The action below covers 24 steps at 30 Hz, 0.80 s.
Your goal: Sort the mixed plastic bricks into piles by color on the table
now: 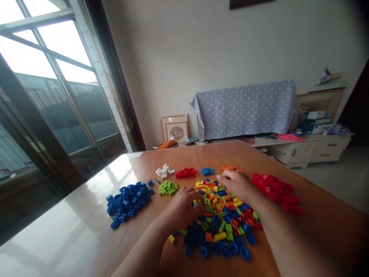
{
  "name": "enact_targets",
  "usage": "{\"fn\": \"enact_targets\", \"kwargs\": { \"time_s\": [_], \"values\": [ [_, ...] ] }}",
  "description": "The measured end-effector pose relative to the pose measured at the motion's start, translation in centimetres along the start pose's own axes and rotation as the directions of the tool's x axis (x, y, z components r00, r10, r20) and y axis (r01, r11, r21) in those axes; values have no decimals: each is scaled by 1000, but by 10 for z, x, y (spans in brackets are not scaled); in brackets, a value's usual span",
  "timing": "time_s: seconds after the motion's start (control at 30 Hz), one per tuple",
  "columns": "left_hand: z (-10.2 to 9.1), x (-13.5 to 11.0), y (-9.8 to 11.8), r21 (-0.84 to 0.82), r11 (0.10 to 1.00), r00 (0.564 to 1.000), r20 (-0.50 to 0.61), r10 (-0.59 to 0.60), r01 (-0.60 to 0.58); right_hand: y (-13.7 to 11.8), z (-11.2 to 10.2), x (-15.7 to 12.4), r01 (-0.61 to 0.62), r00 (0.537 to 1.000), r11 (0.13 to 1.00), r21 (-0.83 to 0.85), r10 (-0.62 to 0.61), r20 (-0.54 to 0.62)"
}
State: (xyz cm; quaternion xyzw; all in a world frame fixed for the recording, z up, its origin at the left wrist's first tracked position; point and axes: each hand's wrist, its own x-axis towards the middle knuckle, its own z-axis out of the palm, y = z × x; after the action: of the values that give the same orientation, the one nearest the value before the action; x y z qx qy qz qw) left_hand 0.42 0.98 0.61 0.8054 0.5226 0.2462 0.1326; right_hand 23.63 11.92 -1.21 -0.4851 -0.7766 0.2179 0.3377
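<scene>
A mixed pile of toy building bricks [219, 215] in blue, green, orange, yellow and red lies in front of me on the table. My left hand [183, 206] reaches over the pile's left edge, thumb and fingers curved with a gap between them where a few small bricks show. Whether it touches those is unclear. My right hand [235, 182] is at the pile's far right side, just in front of a small group of orange bricks [229, 168]. Its fingers are bent together, and their tips are partly hidden, so anything in them cannot be made out.
Sorted groups lie around the pile on the brown table [138, 246]: blue bricks [129, 202], light green bricks [168, 187], white bricks [164, 171], red bricks [186, 172], flat blue bricks [207, 171] and a red heap [275, 192]. Beyond stands a white cabinet [302, 154].
</scene>
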Motion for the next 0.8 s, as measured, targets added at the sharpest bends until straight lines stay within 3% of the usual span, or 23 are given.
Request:
{"fn": "enact_targets", "kwargs": {
  "time_s": [0.07, 0.17, 0.3, 0.53, 0.8],
  "values": [
    [1, 0, 4, -9, 999, 998, 38, 42, -42, -1, -2, -4, -15, 986, 995, 94, -1, 164],
    [2, -1, 4, 19, 998, 995, 86, 54, -56, -4, -7, -13, -42, 920, 985, 169, -28, 391],
    [5, -1, 3, 69, 997, 994, 102, 27, -34, -11, -12, -23, -30, 821, 992, 127, -48, 569],
    [4, -1, 4, 77, 997, 992, 121, 16, -26, -19, -9, -27, 141, 839, 976, -165, -30, 543],
    [12, -1, -5, 97, 994, 995, 96, 32, -41, -15, 3, -22, 87, 839, 982, -167, 18, 543]
  ]
}}
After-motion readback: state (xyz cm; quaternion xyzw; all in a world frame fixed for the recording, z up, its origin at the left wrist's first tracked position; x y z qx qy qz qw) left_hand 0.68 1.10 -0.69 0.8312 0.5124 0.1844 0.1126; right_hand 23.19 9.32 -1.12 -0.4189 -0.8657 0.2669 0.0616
